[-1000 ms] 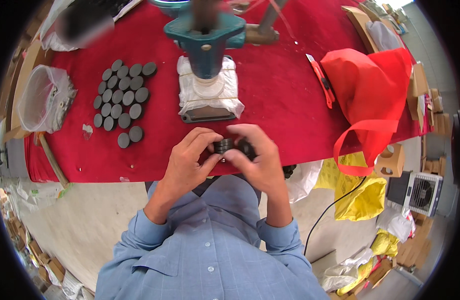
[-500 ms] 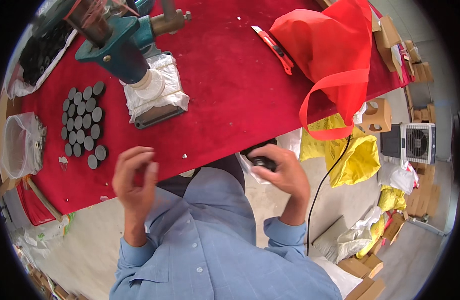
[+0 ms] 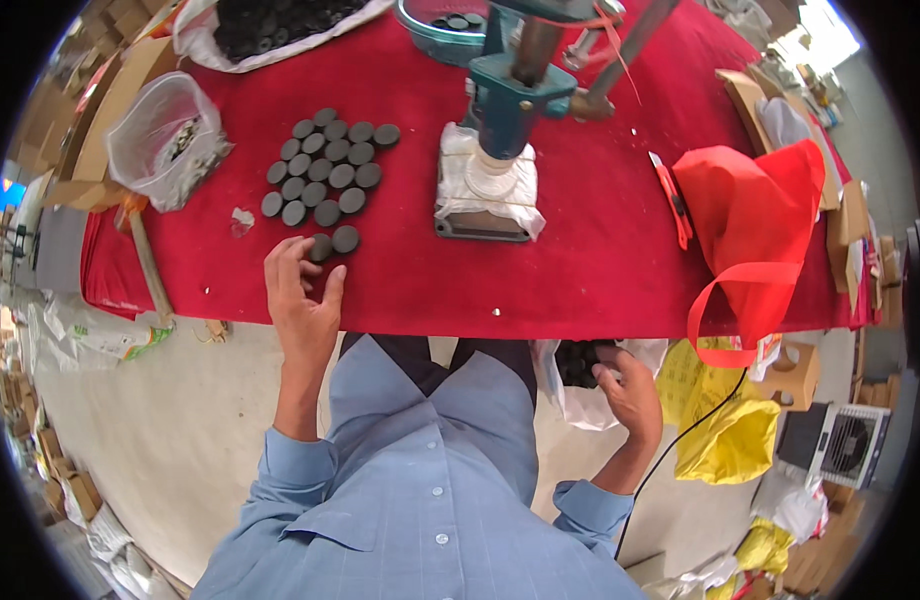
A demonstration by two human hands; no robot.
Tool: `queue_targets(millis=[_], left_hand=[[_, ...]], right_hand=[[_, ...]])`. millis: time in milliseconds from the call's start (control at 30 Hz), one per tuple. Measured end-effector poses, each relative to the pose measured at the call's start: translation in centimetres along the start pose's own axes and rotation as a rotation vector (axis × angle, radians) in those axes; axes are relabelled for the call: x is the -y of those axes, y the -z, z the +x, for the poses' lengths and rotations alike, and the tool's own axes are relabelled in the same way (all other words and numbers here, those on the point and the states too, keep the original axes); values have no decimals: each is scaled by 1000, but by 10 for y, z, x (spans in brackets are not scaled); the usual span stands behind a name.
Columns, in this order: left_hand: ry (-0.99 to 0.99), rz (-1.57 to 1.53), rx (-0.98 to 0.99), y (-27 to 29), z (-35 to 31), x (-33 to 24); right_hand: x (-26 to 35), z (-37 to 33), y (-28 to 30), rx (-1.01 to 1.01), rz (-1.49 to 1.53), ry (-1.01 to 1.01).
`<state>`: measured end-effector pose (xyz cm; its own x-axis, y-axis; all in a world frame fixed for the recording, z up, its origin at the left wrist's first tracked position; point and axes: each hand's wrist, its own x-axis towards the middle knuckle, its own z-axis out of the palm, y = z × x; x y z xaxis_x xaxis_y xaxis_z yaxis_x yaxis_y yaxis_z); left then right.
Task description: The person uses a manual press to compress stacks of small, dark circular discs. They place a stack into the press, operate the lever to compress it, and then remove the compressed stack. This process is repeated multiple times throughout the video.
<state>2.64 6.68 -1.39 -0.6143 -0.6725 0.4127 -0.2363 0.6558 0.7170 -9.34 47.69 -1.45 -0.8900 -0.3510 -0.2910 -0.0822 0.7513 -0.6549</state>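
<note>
My left hand [image 3: 305, 290] is over the front left of the red-covered table, thumb and fingers apart. Its fingertips reach the edge of a dark round disc [image 3: 321, 247], the nearest of a loose group. Several more grey-topped black discs [image 3: 315, 170] lie flat in uneven rows behind it. Below the table's front edge, my right hand [image 3: 632, 395] reaches into a white bag [image 3: 583, 412] of black pieces [image 3: 577, 362]. Its thumb shows, but the other fingertips are partly hidden among the pieces, so whether they grip one is unclear.
A green press [image 3: 510, 110] stands mid-table over a plastic-wrapped base. To its right lie a red utility knife [image 3: 670, 200] and a red cloth bag [image 3: 750, 200]. A clear plastic bag [image 3: 165, 140] and a hammer [image 3: 148, 260] sit at left; a teal basin [image 3: 440, 42] is behind.
The view has swung left. My left hand has moved forward to the nearest discs. My right hand, earlier around a round black piece above the white bag, is now down at the bag's contents.
</note>
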Motion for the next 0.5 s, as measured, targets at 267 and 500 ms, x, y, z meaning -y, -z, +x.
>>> queue_targets(millis=[267, 500], left_hand=[[-57, -37, 37, -3, 11, 18], [-39, -316, 50, -22, 16, -31]], right_hand=[[86, 0, 2, 117, 21, 253], [129, 9, 13, 30, -24, 497]])
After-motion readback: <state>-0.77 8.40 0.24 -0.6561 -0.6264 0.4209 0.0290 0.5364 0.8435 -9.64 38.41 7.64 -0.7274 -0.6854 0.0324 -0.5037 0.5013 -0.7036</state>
